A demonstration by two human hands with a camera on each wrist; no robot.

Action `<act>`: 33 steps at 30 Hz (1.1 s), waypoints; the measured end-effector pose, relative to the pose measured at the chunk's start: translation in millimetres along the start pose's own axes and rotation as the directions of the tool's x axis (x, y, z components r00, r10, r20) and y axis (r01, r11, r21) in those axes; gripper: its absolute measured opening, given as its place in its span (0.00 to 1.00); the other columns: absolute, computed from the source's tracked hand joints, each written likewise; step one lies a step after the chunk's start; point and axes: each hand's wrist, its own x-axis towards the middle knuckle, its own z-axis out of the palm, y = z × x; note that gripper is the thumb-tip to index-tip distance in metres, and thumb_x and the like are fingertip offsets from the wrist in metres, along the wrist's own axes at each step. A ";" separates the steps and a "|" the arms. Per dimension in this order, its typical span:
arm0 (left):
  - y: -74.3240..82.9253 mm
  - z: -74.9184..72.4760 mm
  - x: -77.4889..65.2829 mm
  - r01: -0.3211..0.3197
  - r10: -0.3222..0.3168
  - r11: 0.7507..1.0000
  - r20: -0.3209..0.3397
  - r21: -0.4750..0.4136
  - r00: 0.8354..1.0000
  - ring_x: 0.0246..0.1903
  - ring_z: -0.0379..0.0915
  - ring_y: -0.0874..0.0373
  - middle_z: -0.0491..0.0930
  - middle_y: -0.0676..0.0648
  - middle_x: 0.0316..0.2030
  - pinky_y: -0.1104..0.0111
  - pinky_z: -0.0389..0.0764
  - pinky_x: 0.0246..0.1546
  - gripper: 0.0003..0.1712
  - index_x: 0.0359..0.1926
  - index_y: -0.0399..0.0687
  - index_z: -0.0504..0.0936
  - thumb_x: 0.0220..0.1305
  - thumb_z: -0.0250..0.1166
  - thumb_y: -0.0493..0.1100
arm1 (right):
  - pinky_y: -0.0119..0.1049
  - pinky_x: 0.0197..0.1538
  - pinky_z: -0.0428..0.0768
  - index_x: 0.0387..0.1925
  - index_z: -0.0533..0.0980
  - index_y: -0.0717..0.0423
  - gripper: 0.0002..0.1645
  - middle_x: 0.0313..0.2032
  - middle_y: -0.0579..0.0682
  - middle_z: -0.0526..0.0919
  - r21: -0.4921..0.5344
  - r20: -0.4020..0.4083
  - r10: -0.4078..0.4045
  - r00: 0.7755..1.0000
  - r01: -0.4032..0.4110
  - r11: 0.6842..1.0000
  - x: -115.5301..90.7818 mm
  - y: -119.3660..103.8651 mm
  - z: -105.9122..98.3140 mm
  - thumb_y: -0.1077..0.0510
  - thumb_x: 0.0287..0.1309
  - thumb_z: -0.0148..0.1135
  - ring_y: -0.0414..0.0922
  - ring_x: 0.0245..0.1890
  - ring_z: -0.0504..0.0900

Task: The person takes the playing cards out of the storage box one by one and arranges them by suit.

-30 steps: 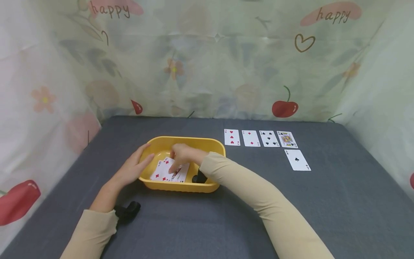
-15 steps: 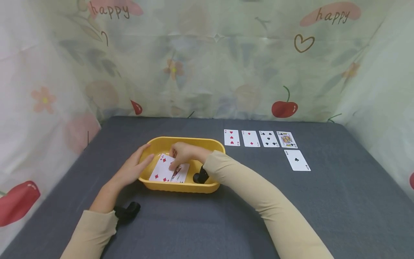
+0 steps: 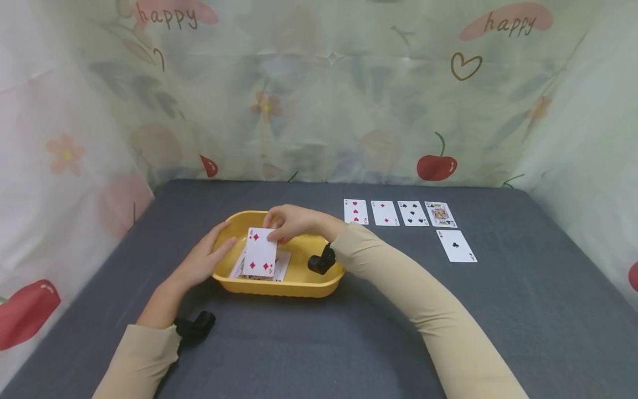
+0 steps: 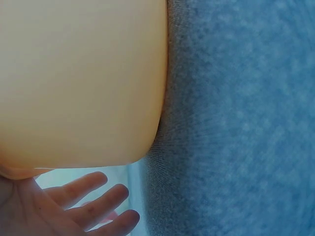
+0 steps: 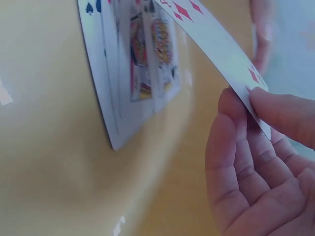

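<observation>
My right hand (image 3: 295,223) pinches a diamonds playing card (image 3: 260,255) by its upper right part, thumb on the face and fingers behind. The card is raised and tilted above a loose pile of cards (image 5: 110,98) in the yellow plastic tray (image 3: 279,288); a spade and face cards show in that pile. At the tray's left end rests my left hand (image 3: 197,260), near the rim. In the left wrist view its fingers (image 4: 101,209) are straight and spread beside the tray's outer wall; the thumb is hidden there.
Beyond the tray on the right lies a face-up row: the three of hearts (image 3: 356,211), two of diamonds (image 3: 385,214), a spades card (image 3: 412,214) and a king (image 3: 441,214). Below the king lies the ace of clubs (image 3: 456,246). Dark grey cloth (image 3: 319,343) covers the table.
My right hand has lifted the diamonds card off the pile, moving slightly up and right, and uncovered face cards below it. My left hand has stayed at the tray.
</observation>
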 end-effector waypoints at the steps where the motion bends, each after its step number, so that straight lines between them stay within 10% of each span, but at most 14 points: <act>1: -0.1 0.1 -0.1 -0.001 0.001 1.000 -0.002 0.000 1.000 0.68 0.47 0.37 0.46 0.33 0.71 0.41 0.52 0.65 0.41 0.73 0.44 0.44 0.70 0.44 0.61 | 0.33 0.44 0.81 0.47 0.70 0.57 0.15 0.35 0.51 0.81 0.001 -0.005 -0.003 1.000 0.003 1.000 -2.9 -0.4 -2.3 0.61 0.59 0.60 0.41 0.34 0.79; 33: -0.2 -0.8 -1.3 -0.025 0.025 1.000 0.002 -0.003 1.000 0.69 0.45 0.35 0.46 0.32 0.71 0.41 0.52 0.65 0.41 0.73 0.42 0.44 0.70 0.43 0.60 | 0.40 0.50 0.80 0.54 0.75 0.51 0.18 0.50 0.55 0.82 0.217 -0.261 0.043 0.964 0.015 0.976 -78.8 46.5 -57.7 0.57 0.61 0.58 0.44 0.44 0.81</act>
